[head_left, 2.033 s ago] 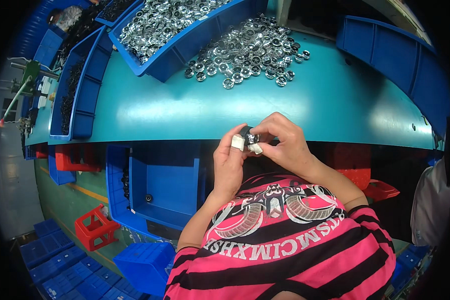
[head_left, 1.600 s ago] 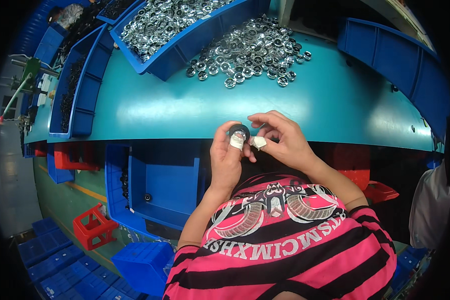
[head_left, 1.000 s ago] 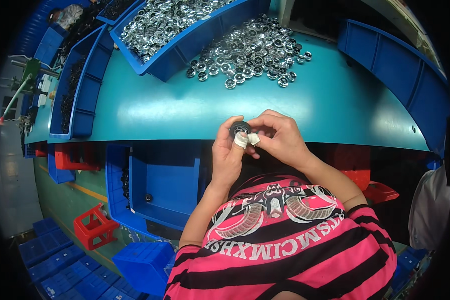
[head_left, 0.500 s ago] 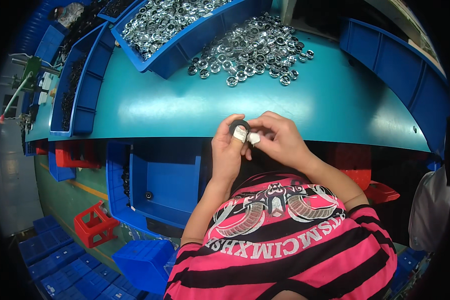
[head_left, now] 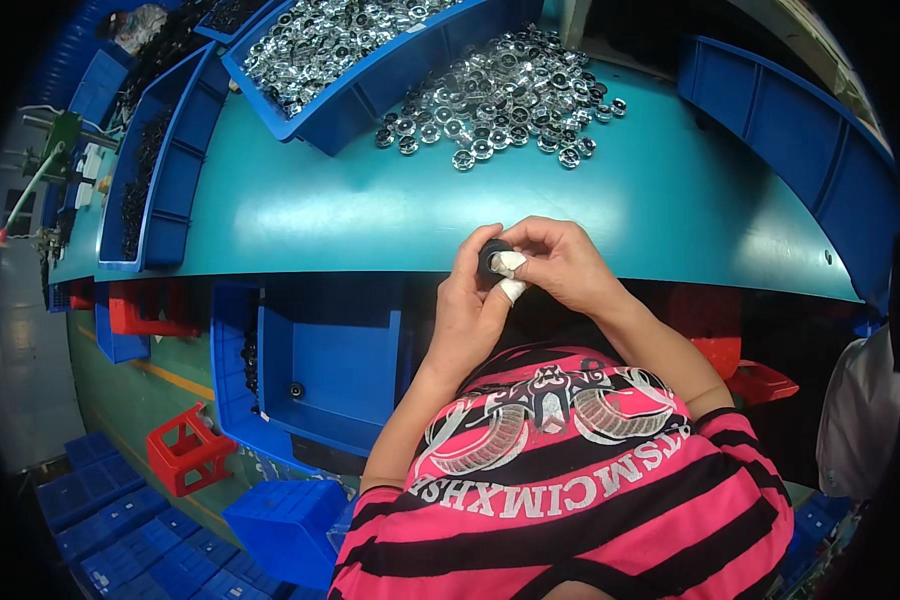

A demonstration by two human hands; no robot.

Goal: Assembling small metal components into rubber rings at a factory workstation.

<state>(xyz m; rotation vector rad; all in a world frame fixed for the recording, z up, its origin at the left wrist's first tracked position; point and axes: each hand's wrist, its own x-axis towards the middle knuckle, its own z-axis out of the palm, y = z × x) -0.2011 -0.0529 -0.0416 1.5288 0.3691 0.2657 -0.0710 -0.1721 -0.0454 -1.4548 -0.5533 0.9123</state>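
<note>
Just off the near edge of the teal table, both hands meet at a small black ring, like a toy tyre. My left hand is closed on it from the left, with its white-wrapped thumb lowered below the ring. My right hand is closed too, its white-wrapped thumb pressed against the ring's near face and its fingers curled round the far side. Whether a hub sits inside the ring is hidden by the thumbs. Beyond my hands lies a heap of small shiny silver wheel hubs with dark centres.
A blue bin of similar hubs stands behind the heap. Another blue bin on the left holds black parts. A lower blue bin left of me has one black wheel in it. A red stool stands on the floor.
Both hands have shifted slightly right. My left thumb has come off the ring's face and dropped below it, while my right thumb has moved onto the ring.
</note>
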